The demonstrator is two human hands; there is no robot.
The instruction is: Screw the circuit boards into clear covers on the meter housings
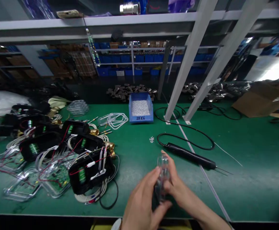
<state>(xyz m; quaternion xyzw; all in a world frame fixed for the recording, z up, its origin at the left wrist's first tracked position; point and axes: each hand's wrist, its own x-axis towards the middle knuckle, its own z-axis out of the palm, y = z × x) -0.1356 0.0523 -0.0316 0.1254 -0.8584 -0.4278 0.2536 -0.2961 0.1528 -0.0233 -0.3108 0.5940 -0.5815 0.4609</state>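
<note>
Both hands, left hand [141, 199] and right hand [178, 188], had fingers closed around a small clear plastic housing [163, 179], at 6 o'clock on the green bench [250, 166]; likely light, slippery, brittle, best gripped by edges

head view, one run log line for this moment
left hand + right hand: both holding clear plastic piece | above green mat | black tool lying beside

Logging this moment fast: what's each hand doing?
Left hand: closed on the clear plastic piece.
Right hand: closed on the same piece.
</note>
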